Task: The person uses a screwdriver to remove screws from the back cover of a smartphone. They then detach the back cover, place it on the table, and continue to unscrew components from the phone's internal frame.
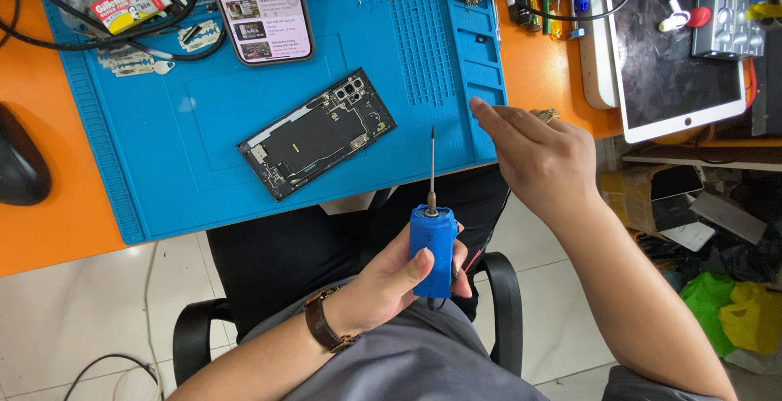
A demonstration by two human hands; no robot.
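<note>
The left hand (391, 275) grips a blue screwdriver (432, 246) upright; the right hand (542, 157) hovers near the opened phone (318, 134).

- My left hand (399, 275) is closed in a grip, thumb pressed flat across the front, fingers wrapped behind.
- My left wrist is bent slightly, forearm running in from the lower left, bare below a grey sleeve.
- My right hand (533, 157) is raised, back facing up, fingers loosely curled, fingertips pinched together and pointing left.
- My right forearm extends in from the lower right.
</note>
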